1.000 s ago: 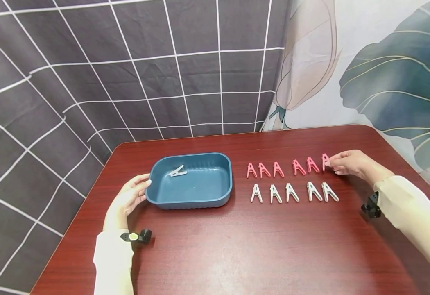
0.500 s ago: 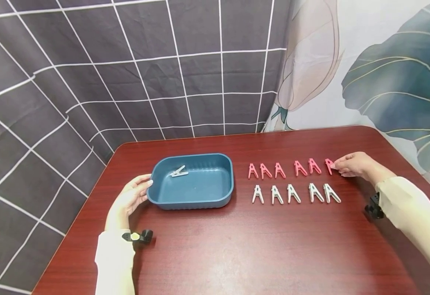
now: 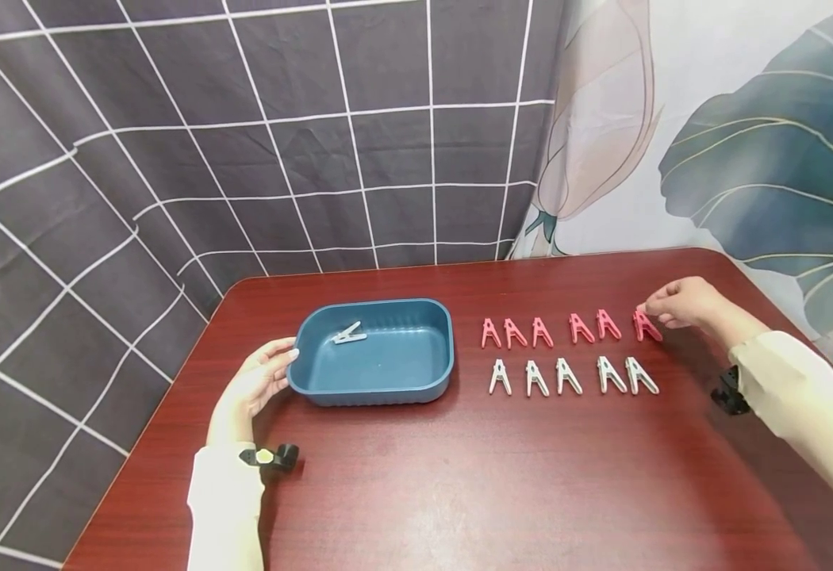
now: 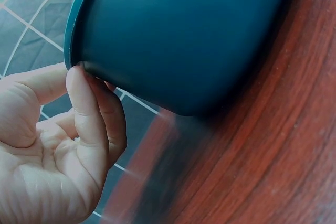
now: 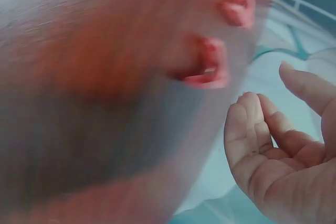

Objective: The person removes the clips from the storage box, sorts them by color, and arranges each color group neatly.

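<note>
My left hand (image 3: 274,369) rests against the left end of a blue plastic tub (image 3: 374,304), fingertips touching the tub (image 4: 173,35) just under its rim, the left hand (image 4: 79,129) relaxed. One white clip (image 3: 347,334) lies inside the tub. To the tub's right lie a row of several pink clips (image 3: 541,331) and, in front of it, a row of several white clips (image 3: 570,374). My right hand (image 3: 662,308) hovers just behind the rightmost pink clip (image 3: 647,326), holding nothing. The right wrist view is blurred; the right hand (image 5: 273,145) is loosely curled near the pink clip (image 5: 207,69).
Everything sits on a dark red wooden table (image 3: 459,476). A grey checked cloth (image 3: 245,143) and a leaf-print cloth (image 3: 745,143) hang behind the table's far edge. Small black wrist cameras (image 3: 274,457) are strapped on both sleeves.
My right hand has let go of the rightmost pink clip, which now lies in the row, and has lifted slightly back. The left hand stays at the tub.
</note>
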`<control>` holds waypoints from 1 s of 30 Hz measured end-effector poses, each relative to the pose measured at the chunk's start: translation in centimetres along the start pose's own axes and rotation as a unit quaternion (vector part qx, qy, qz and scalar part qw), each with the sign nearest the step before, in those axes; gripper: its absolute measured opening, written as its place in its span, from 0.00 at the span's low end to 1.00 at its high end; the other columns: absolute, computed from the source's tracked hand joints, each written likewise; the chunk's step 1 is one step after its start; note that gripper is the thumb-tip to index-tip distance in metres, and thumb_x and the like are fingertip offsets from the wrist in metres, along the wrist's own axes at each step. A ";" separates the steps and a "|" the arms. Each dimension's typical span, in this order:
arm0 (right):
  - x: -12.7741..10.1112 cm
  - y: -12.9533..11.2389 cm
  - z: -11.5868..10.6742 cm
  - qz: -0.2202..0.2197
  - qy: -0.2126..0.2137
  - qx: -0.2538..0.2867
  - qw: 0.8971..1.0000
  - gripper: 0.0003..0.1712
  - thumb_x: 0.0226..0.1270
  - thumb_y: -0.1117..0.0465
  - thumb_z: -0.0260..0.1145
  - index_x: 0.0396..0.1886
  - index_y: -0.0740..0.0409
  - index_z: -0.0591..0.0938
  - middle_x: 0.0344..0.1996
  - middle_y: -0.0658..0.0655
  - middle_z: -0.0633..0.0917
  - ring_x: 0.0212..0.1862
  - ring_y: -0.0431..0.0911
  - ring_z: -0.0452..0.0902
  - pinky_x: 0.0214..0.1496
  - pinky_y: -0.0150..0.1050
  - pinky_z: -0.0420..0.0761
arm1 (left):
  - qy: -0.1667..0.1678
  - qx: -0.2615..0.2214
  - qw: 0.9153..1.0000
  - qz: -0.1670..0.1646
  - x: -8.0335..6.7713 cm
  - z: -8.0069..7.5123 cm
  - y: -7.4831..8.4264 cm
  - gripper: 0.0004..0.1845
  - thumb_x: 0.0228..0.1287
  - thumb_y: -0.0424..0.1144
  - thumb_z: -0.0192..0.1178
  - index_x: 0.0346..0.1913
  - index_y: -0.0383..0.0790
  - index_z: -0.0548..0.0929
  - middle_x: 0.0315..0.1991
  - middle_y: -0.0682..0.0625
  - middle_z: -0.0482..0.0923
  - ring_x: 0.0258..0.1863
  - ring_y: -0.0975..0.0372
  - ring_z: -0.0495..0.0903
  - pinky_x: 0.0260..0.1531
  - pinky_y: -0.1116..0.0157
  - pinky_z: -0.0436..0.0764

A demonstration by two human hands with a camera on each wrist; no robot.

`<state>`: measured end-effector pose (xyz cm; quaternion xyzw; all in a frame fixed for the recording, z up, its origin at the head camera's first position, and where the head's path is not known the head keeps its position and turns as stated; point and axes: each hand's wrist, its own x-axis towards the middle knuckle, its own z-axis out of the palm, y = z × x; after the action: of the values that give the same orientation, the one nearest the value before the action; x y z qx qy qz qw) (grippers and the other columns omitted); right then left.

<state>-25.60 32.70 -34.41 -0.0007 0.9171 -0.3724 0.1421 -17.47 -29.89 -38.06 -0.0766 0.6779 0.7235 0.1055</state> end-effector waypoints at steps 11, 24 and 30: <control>-0.4 -9.2 0.7 -0.059 0.017 -0.050 0.997 0.27 0.64 0.51 0.65 0.48 0.74 0.76 0.28 0.53 0.83 0.31 0.38 0.76 0.37 0.36 0.78 | 0.003 0.045 0.999 0.024 0.7 -0.9 -1.0 0.09 0.70 0.36 0.54 0.47 0.54 0.75 0.34 0.63 0.81 0.33 0.71 0.81 0.34 0.74 0.79; -0.9 -16.6 4.2 -0.188 0.033 -0.109 0.975 0.17 0.58 0.59 0.69 0.39 0.69 0.81 0.37 0.66 0.86 0.38 0.51 0.79 0.42 0.43 0.75 | 0.014 0.029 0.999 0.010 0.9 -0.1 -1.0 0.11 0.69 0.34 0.55 0.51 0.46 0.73 0.32 0.60 0.80 0.31 0.70 0.80 0.32 0.73 0.79; -0.6 -19.6 6.0 -0.235 0.033 -0.108 0.965 0.15 0.57 0.59 0.70 0.37 0.66 0.82 0.35 0.64 0.87 0.39 0.53 0.81 0.42 0.45 0.77 | 0.021 0.045 0.999 0.010 0.8 -0.5 -1.0 0.13 0.69 0.35 0.55 0.54 0.45 0.72 0.34 0.62 0.80 0.33 0.71 0.81 0.34 0.73 0.79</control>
<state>-25.53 14.52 -24.98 -0.2191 0.9303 -0.2937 0.0191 -18.07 -30.30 -39.23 -0.0803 0.7123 0.6917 0.0875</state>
